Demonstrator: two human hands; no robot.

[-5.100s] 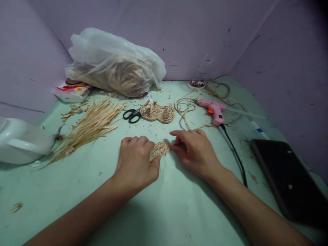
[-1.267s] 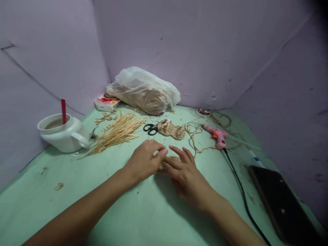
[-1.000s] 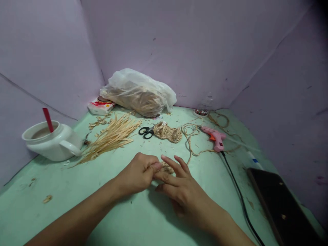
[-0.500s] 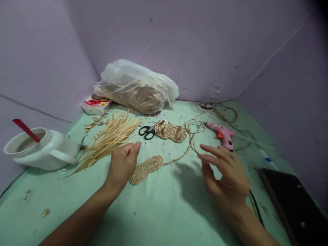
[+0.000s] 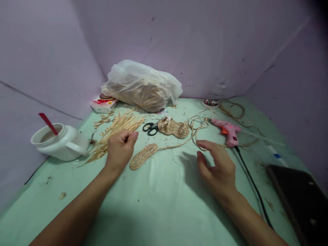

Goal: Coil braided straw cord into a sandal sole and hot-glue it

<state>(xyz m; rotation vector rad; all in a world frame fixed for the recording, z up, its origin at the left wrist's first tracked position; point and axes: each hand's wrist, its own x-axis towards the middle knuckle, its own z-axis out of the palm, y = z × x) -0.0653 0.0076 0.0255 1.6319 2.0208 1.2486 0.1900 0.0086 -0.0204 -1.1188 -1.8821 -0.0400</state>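
Note:
My left hand (image 5: 121,148) is closed in a pinch above the table, just left of a small coiled-rope sole (image 5: 144,156). What its fingers hold, if anything, I cannot make out. A braided cord (image 5: 174,146) runs from the sole toward a loose tangle at the right. Over that side hovers my right hand (image 5: 216,164), fingers curved and thumb apart, with nothing seen in its grasp. Beyond the hands lie black-handled scissors (image 5: 151,128) and a second woven sole (image 5: 174,127) with small white decorations. A pink glue gun (image 5: 227,131) rests past my right hand.
Pale dry strips (image 5: 116,131) lie behind my left hand, near a white pot (image 5: 74,145) with a red stick. At the back are a filled plastic bag (image 5: 143,85), a small box (image 5: 104,105) and a dish of beads (image 5: 210,103). A dark phone-like slab (image 5: 297,198) lies right.
The view has shifted, moving the table objects rightward in the picture. My right hand has drawn left relative to the glue gun, with its fingers closer together. My left hand stays closed.

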